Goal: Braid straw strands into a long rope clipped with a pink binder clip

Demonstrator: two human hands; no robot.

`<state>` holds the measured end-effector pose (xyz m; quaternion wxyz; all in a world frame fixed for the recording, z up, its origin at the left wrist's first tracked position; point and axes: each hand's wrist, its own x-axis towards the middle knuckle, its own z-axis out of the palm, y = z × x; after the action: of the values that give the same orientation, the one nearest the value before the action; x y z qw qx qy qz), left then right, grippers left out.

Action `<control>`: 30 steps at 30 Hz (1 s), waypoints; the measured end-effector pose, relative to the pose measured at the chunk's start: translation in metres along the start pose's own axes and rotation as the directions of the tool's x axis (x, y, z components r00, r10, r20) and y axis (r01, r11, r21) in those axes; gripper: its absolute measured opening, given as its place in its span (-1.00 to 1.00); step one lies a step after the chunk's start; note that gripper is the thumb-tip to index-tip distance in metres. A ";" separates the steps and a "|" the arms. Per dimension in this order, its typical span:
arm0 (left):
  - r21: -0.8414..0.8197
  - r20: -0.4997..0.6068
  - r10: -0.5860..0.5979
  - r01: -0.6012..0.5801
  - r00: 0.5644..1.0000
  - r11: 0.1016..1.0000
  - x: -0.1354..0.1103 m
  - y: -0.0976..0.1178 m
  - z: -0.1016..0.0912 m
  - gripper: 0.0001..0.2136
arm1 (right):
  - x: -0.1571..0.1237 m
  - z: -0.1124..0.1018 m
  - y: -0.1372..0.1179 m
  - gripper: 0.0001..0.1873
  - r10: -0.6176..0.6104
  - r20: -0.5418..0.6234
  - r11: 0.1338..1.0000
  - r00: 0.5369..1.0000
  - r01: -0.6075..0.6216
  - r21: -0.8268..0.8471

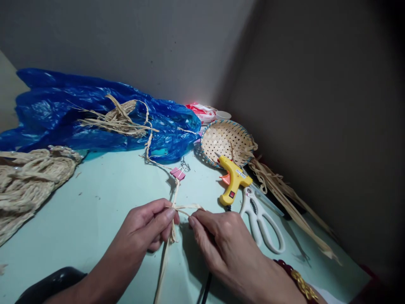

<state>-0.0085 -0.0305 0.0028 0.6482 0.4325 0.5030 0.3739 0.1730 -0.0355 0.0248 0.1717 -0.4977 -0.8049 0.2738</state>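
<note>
My left hand (148,226) pinches pale straw strands (173,236) between thumb and fingers, just above the light green table (104,202). Close to its right, my right hand (218,240) pinches another strand of the same bundle (190,207). The strands join into a thin braid (148,143) that runs away from me, held by a pink binder clip (177,173). Loose ends hang down toward me between my wrists.
A blue plastic bag (79,114) with straw on it lies at the back left. A pile of braided straw (28,181) sits far left. To the right are a woven basket (224,141), a yellow glue gun (233,179), white scissors (261,217) and loose straw (284,194).
</note>
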 end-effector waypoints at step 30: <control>-0.074 0.030 -0.104 0.106 0.994 0.992 0.005 0.001 0.003 -0.74 | -0.007 0.025 -0.012 -0.72 -0.550 -0.423 0.826 0.720 0.394 -0.404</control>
<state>-0.0049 -0.0262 0.0026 0.6893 0.3856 0.5020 0.3525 0.1542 -0.0522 0.0123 0.3746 -0.3477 -0.8584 -0.0443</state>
